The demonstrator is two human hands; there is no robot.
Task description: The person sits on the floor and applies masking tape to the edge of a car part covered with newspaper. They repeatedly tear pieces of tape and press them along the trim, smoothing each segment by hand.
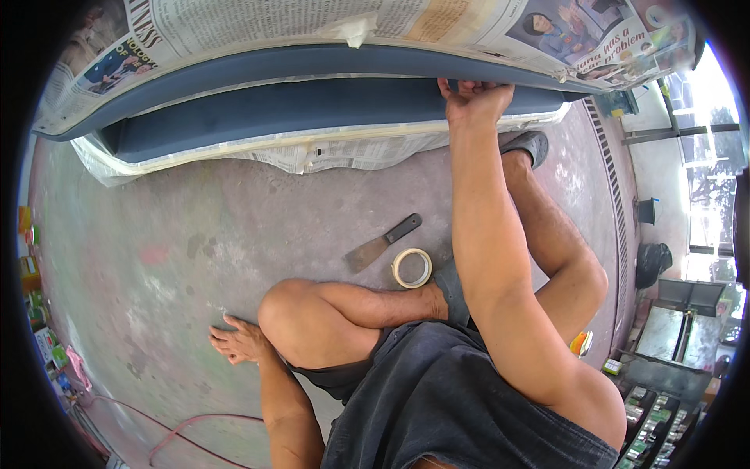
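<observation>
A long, curved, dark blue-grey panel [258,108] runs across the top of the view, with a raised lip [312,59] along its upper side. Newspaper [258,23] covers the surface above it, and more taped paper [312,154] hangs from its lower edge. My right hand [474,102] reaches up to the right part of the panel. Its fingers are apart and touch the lip's underside, with some fingertips hidden there. My left hand [238,341] rests on the floor beside my bent left knee, fingers spread, holding nothing.
On the concrete floor [195,227] between my legs and the panel lie a putty knife [384,242] and a roll of masking tape [412,284]. A red hose [187,422] curves at lower left. Boxes and cans [35,313] line the left edge; a floor grate [609,172] runs along the right.
</observation>
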